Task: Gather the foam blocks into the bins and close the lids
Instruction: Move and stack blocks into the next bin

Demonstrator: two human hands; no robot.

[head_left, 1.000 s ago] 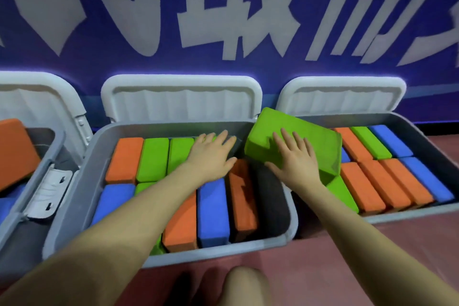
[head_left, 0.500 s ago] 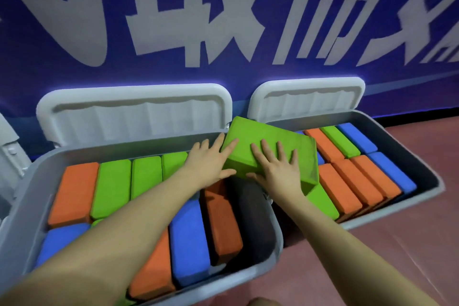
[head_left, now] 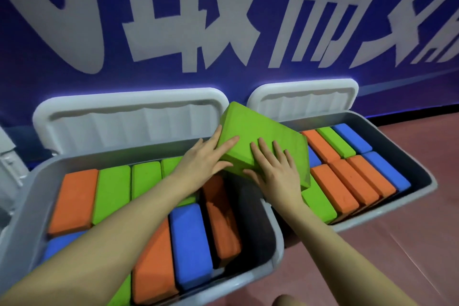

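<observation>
Two bare forearms reach forward, hands side by side.
Left hand (head_left: 205, 160) and right hand (head_left: 275, 172) lie flat, fingers (head_left: 263, 148) straight; left fingertips seem hidden.

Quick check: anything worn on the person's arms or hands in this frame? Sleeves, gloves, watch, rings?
Nothing visible. Both forearms are bare as far as the frame shows, with no sleeve edge in view. The left hand and right hand have no gloves, and no watch, band or ring shows on the wrists or fingers.
</observation>
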